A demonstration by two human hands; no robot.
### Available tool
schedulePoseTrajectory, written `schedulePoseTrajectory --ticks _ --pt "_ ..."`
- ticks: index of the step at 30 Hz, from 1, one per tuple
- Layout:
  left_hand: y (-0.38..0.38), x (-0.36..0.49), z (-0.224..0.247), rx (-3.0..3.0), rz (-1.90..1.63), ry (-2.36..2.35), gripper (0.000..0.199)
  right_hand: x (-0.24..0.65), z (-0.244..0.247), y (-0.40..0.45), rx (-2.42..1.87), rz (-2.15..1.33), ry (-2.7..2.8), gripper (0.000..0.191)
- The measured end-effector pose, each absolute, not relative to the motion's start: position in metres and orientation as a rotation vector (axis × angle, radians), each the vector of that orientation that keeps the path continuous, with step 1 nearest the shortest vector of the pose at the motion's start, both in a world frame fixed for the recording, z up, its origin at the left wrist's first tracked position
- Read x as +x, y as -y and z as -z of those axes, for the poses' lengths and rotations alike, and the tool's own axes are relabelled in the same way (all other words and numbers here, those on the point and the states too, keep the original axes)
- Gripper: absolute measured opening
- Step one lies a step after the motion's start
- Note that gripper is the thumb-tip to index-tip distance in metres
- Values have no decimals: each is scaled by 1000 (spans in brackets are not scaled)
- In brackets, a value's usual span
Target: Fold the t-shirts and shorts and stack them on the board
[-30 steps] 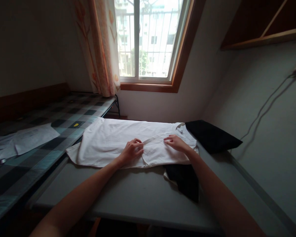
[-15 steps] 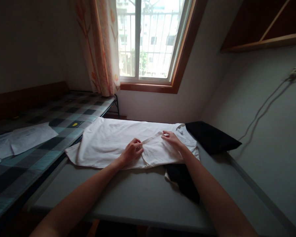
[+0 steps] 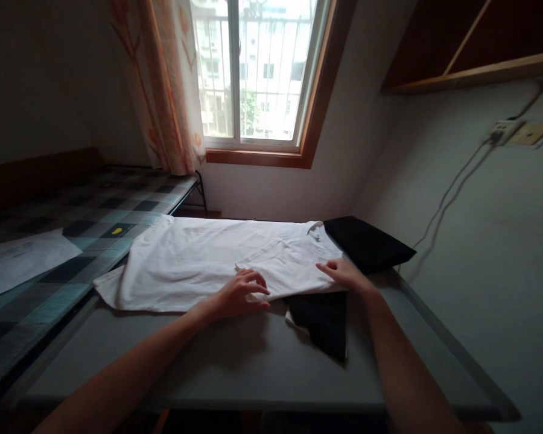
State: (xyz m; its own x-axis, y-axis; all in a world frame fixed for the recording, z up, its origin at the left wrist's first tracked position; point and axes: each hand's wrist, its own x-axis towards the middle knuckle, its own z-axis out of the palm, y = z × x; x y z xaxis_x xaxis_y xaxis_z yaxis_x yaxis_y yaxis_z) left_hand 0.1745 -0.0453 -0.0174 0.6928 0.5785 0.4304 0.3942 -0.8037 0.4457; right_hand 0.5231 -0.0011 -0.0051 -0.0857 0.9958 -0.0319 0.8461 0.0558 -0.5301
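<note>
White shirt (image 3: 185,259) lies along the far edge of the desk (image 3: 199,367), its collar (image 3: 317,228) towards the far right corner and its other end at the left edge, beside the bed (image 3: 18,319). Nearest, a black cloth piece (image 3: 321,322) sticks out from under it; any pull on the white layer is best light, so that this one isn't dragged. At the shirt's near edge the left hand (image 3: 242,292) is spread, thumb well apart from curved fingers; flat fingertips would steady the cloth better there. The right hand (image 3: 344,274) has its fingers close together near the collar end; whether they pinch fabric, I cannot tell. Between the hands and beyond, a turned-over flap (image 3: 285,268) has a slanting edge, which calls for smoothing outward from the crease, without bunching the collar.
</note>
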Motion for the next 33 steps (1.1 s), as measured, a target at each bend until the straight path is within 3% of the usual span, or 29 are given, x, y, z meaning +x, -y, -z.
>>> schedulePoseTrajectory --ticks 6,15,26,33 --pt "50 177 14 2711 -656 -744 18 523 2 3 -1744 -723 1934 45" --pt "41 169 20 2801 -610 -782 28 522 1 3 -1694 -751 1744 44" --pt "36 167 13 2695 -692 -848 17 531 -7 6 -1632 -798 1778 58" --pt "43 171 8 2710 -644 -834 16 531 -3 6 -1706 -763 1870 47"
